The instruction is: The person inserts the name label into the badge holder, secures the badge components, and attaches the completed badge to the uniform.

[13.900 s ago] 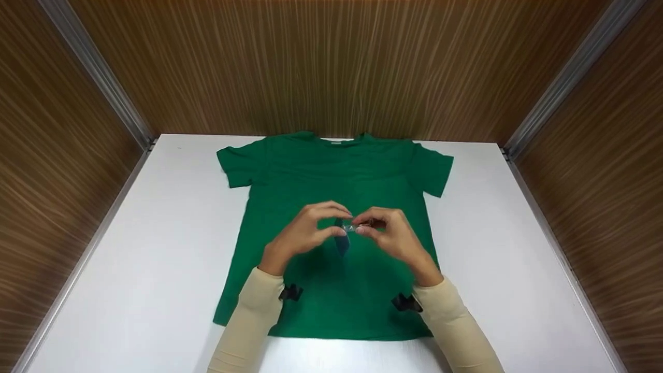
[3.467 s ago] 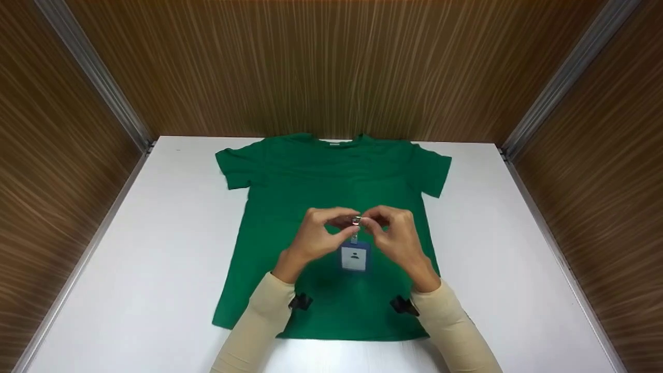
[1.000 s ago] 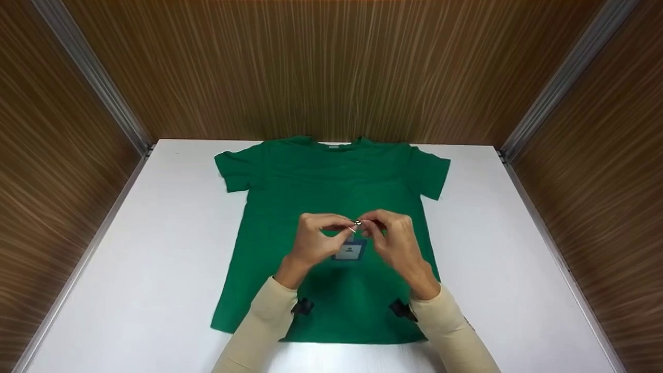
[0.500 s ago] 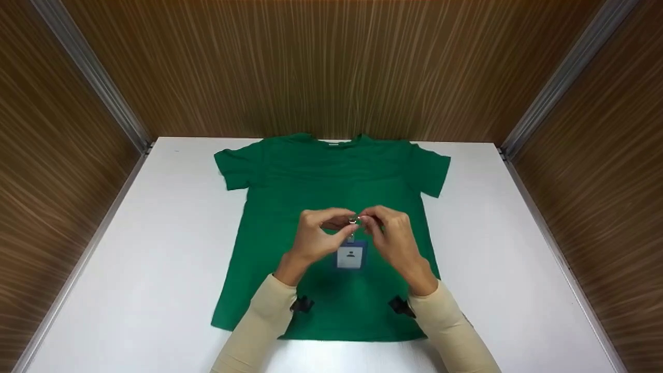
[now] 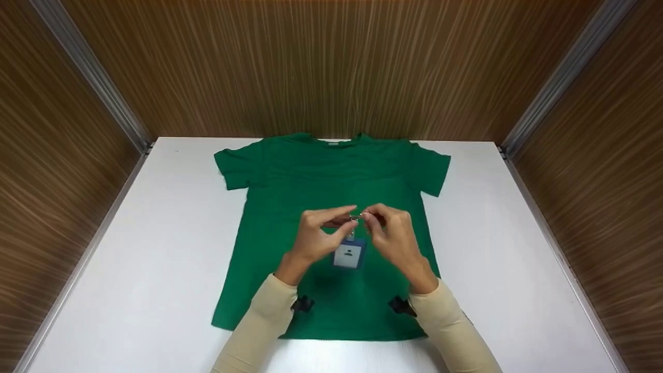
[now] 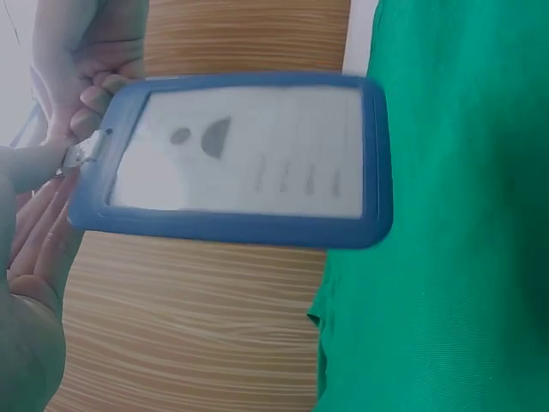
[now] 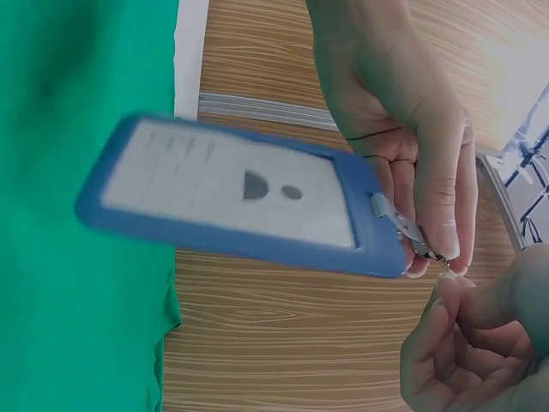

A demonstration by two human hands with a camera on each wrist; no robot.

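An ID badge holder (image 5: pixel 348 256) with a blue frame and white card hangs by its clear strap above a green T-shirt (image 5: pixel 331 181). My left hand (image 5: pixel 318 235) pinches the metal clip (image 7: pixel 422 247) at the top of that strap between thumb and fingers. From the right, my right hand (image 5: pixel 394 235) pinches a small metal end of the same clip with thumb and forefinger. In the left wrist view the badge holder (image 6: pixel 249 227) swings out in front of the hand, its strap partly behind the thumb. Fingers mostly cover the clip in the head view.
The T-shirt lies face up and spread flat on a white table (image 5: pixel 155 233), sleeves out to both sides. Wood-patterned panels (image 5: pixel 331 67) with metal edge rails stand at the back and both sides.
The badge holder, edge-on and nearer the left hand long ago, now hangs facing up below both hands. In the last second the hands rose slightly; the left fingers straightened a little, the clip turned.
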